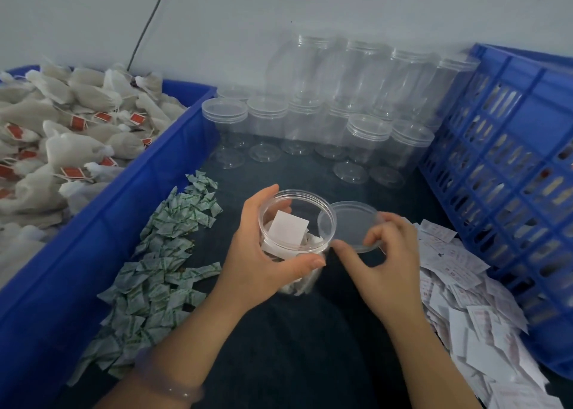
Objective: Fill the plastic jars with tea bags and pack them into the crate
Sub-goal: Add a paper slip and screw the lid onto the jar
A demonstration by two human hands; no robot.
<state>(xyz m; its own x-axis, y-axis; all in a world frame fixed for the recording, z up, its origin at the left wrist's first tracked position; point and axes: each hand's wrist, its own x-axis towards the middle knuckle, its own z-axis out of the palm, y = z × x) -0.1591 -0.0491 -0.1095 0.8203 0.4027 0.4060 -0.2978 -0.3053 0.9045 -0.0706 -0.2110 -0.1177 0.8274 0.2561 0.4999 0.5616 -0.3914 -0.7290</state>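
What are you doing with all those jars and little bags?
A person is packing tea. The left hand holds a clear jar, open and partly filled. The fingers of the right hand pinch the lid right beside the jar's rim, so it is not on yet. The blue bin on the left is heaped with tea bags, empty jars wait at the back, and the blue crate stands on the right.
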